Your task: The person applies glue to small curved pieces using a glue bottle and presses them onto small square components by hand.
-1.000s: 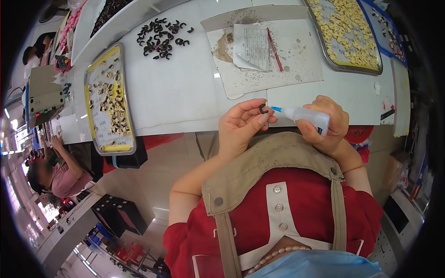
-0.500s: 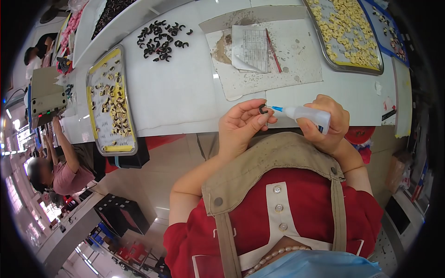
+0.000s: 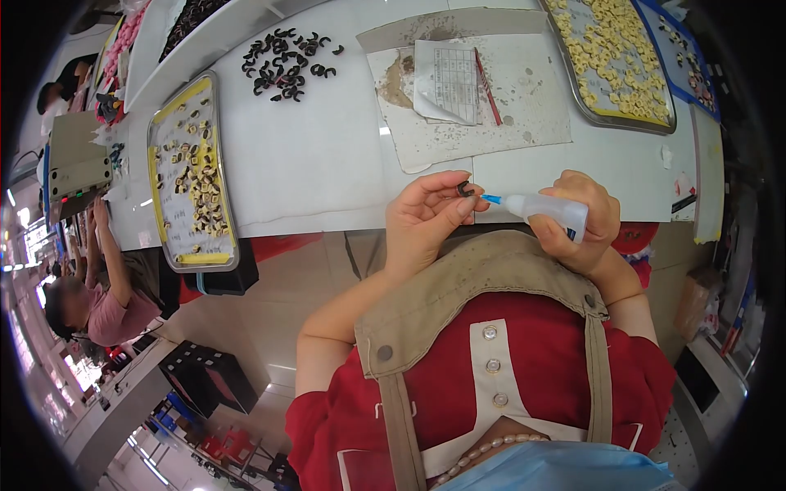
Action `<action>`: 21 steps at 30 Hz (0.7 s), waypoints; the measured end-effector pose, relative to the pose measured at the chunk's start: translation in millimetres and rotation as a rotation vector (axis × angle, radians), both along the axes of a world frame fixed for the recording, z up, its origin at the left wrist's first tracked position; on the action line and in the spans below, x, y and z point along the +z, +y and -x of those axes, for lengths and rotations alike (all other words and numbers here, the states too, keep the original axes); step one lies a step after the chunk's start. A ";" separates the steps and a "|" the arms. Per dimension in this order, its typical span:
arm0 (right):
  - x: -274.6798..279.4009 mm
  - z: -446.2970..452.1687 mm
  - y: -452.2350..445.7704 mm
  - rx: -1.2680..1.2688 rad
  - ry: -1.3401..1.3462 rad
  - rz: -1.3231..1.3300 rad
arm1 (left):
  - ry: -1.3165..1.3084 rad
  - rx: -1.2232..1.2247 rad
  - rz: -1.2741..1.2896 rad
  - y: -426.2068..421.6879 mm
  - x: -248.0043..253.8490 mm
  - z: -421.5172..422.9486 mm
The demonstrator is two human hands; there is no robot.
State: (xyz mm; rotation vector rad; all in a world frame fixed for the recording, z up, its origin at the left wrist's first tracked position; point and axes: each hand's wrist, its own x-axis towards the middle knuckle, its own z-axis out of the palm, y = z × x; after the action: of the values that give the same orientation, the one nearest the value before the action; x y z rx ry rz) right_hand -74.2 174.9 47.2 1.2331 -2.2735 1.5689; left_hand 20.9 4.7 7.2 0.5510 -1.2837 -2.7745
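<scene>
At the edge of the bench (image 3: 319, 184), the left hand (image 3: 424, 221) pinches a dark curved piece (image 3: 464, 189), the right hand (image 3: 588, 214) grasps a bottle (image 3: 530, 205), and aligning its blue tip (image 3: 491, 199) seems the step, calling next for steady aim.

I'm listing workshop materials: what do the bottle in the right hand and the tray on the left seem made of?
Bottle: probably plastic, smooth finish; its body looks whitish and translucent.
Tray: likely metal, smooth finish; its grey rim looks slightly shiny.
</scene>
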 end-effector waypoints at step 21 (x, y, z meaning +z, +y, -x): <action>-5.6 1.3 3.3 -0.023 -0.069 0.008 | -0.037 0.027 0.000 3.2 -1.6 2.1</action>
State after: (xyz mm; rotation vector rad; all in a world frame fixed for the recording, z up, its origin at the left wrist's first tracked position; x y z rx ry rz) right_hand -75.6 178.2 41.6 1.1647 -2.3113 1.6358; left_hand 18.8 7.8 5.6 0.6182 -1.2736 -2.7557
